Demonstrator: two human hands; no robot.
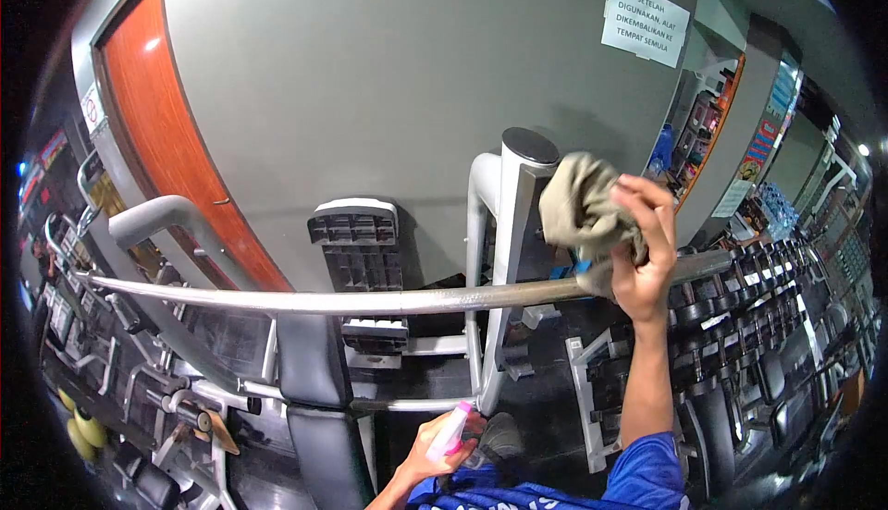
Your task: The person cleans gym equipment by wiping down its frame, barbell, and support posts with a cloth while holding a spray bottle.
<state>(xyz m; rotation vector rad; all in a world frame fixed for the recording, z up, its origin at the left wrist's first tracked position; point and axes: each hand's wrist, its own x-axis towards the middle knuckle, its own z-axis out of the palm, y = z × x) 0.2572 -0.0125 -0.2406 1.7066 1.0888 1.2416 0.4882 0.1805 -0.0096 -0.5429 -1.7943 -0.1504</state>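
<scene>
A crumpled olive-grey cloth (585, 203) is gripped in my right hand (646, 256), raised on the right of the view. Part of the cloth hangs down by a long metal bar (398, 303) that crosses the view; whether it touches the bar I cannot tell. Low in the middle, my left hand (435, 445) is wrapped round a small bottle with a pink top (453, 429). Behind the cloth stands a grey machine post (514, 205) with a dark round cap.
A padded black bench (314, 362) stands below the bar, left of centre. Racks of dumbbells (740, 311) fill the right side. Behind are a grey wall (370, 66) and an orange-brown door (171, 122). More gym machines (176, 408) stand at the left.
</scene>
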